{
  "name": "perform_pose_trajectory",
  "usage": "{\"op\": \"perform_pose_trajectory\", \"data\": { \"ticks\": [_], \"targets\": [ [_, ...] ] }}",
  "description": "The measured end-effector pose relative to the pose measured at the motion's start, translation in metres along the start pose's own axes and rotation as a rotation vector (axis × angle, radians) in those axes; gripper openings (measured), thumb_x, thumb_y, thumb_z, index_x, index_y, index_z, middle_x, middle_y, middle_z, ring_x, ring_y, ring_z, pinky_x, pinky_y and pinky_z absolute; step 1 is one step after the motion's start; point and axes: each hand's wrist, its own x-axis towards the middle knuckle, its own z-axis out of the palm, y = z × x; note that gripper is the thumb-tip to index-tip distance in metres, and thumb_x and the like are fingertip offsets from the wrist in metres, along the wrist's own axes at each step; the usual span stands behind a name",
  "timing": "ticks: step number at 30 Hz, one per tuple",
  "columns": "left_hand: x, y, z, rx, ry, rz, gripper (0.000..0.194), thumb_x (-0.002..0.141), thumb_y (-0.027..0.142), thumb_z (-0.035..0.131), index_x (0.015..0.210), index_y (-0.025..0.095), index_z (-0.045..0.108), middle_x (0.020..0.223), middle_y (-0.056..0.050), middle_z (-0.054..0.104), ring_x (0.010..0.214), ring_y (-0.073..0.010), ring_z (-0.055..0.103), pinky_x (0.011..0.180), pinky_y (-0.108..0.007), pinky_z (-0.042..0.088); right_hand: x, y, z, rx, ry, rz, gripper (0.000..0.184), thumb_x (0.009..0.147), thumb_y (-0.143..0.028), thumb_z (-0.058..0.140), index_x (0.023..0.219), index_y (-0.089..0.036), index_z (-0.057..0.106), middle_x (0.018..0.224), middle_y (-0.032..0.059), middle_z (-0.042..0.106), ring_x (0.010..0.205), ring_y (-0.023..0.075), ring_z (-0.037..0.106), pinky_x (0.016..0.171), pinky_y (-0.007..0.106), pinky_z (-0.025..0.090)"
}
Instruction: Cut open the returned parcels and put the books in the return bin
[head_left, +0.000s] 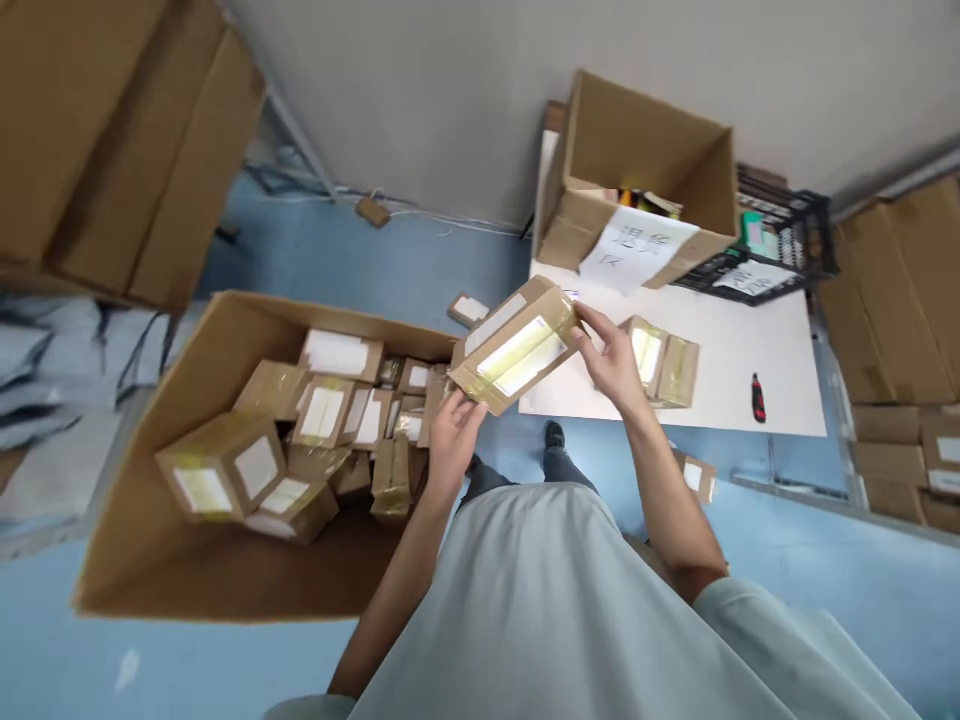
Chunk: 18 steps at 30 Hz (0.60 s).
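Observation:
Between both hands a taped cardboard parcel (517, 345) with white labels is held up, tilted, in front of my body. My left hand (454, 440) grips its lower left corner, the fingers partly under it. At the upper right end, my right hand (607, 355) pinches the parcel between thumb and fingers. To the left of my left hand stands a large open carton (247, 575) with several smaller labelled boxes (322, 410) inside. Behind my right hand, two taped boxes (664, 362) rest on a white table (720, 405).
On the table are an open carton (645, 135) with a handwritten sheet, a black crate (795, 240) and a red-black tool (758, 398). Small boxes lie on the blue floor near the table (697, 475). Stacked cartons (896, 290) stand at right; a big carton (112, 130) stands upper left.

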Motion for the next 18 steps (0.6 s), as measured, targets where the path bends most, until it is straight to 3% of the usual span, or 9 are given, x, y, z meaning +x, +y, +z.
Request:
{"op": "perform_pose_trajectory", "data": {
  "ticks": [4, 10, 14, 16, 18],
  "targets": [
    [-0.015, 0.011, 0.103, 0.031, -0.268, -0.075, 0.063, 0.086, 0.045, 0.087, 0.143, 0.021, 0.073, 0.152, -0.015, 0.075, 0.146, -0.0358, 0.069, 0.129, -0.048, 0.050, -0.014, 0.027, -0.117, -0.143, 0.180, -0.008, 0.055, 0.110, -0.061, 0.062, 0.152, -0.026, 0.074, 0.157, 0.0113, 0.075, 0.148, 0.0338, 0.069, 0.130, 0.059, 0.052],
    [-0.045, 0.002, 0.269, 0.056, -0.613, -0.211, 0.057, 0.083, 0.050, 0.095, 0.132, 0.024, 0.080, 0.145, -0.013, 0.080, 0.151, -0.0362, 0.066, 0.132, -0.047, 0.047, -0.026, 0.107, -0.264, -0.300, 0.361, 0.008, 0.052, 0.108, -0.053, 0.063, 0.150, -0.024, 0.075, 0.150, 0.0150, 0.077, 0.140, 0.0366, 0.072, 0.123, 0.063, 0.056],
    [-0.062, -0.025, 0.379, -0.038, -0.755, -0.379, 0.044, 0.081, 0.049, 0.099, 0.113, 0.022, 0.086, 0.135, -0.013, 0.083, 0.146, -0.0345, 0.070, 0.134, -0.047, 0.046, -0.014, 0.176, -0.347, -0.414, 0.315, 0.039, 0.050, 0.106, -0.048, 0.064, 0.148, -0.023, 0.076, 0.148, 0.0152, 0.078, 0.137, 0.0388, 0.071, 0.122, 0.065, 0.054],
    [-0.065, -0.042, 0.427, -0.109, -0.746, -0.488, 0.035, 0.079, 0.043, 0.100, 0.101, 0.019, 0.086, 0.123, -0.013, 0.085, 0.138, -0.0331, 0.075, 0.132, -0.046, 0.049, -0.005, 0.215, -0.377, -0.455, 0.228, 0.080, 0.050, 0.105, -0.044, 0.063, 0.147, -0.019, 0.076, 0.148, 0.0168, 0.078, 0.137, 0.0395, 0.071, 0.123, 0.063, 0.053],
    [-0.063, -0.061, 0.468, -0.168, -0.655, -0.602, 0.024, 0.079, 0.032, 0.099, 0.090, 0.017, 0.084, 0.110, -0.013, 0.085, 0.126, -0.0306, 0.080, 0.129, -0.044, 0.053, 0.004, 0.258, -0.395, -0.478, 0.110, 0.134, 0.051, 0.103, -0.039, 0.063, 0.147, -0.016, 0.075, 0.148, 0.0188, 0.078, 0.137, 0.0393, 0.071, 0.124, 0.060, 0.051]
  ]
}}
